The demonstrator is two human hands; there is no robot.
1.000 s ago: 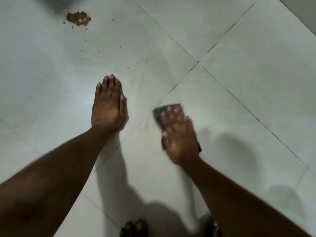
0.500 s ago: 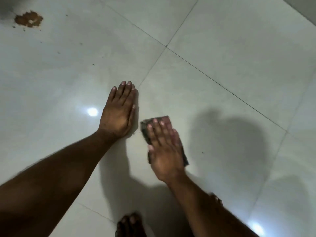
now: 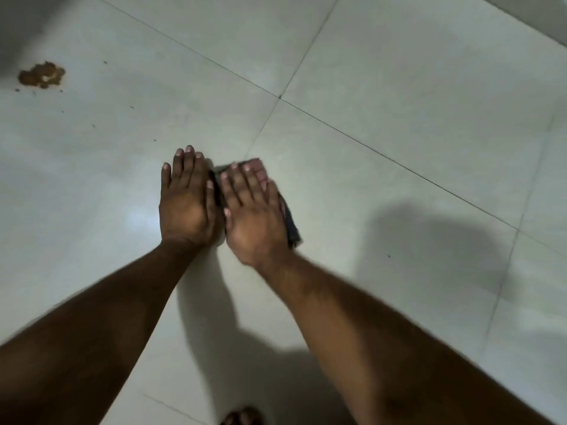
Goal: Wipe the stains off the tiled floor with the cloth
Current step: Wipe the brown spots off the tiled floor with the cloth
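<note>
My right hand [image 3: 253, 210] lies flat with straight fingers on a dark folded cloth [image 3: 292, 223], pressing it to the pale tiled floor [image 3: 383, 96]. Most of the cloth is hidden under the palm; only its far edge and right side show. My left hand [image 3: 185, 199] rests flat on the tile right beside it, fingers straight, its thumb side against the cloth. A brown stain [image 3: 41, 75] sits far to the upper left, with small brown specks [image 3: 93, 125] scattered between it and my hands.
Dark grout lines [image 3: 279, 97] cross just beyond my hands. A bare foot [image 3: 242, 418] shows at the bottom edge. Shadows of my arms fall on the tiles to the right. A tiny dark speck [image 3: 389, 256] lies right of the cloth.
My right hand has slid the cloth leftward until it meets my left hand. The left hand stays planted flat on the tile. The view has shifted slightly.
</note>
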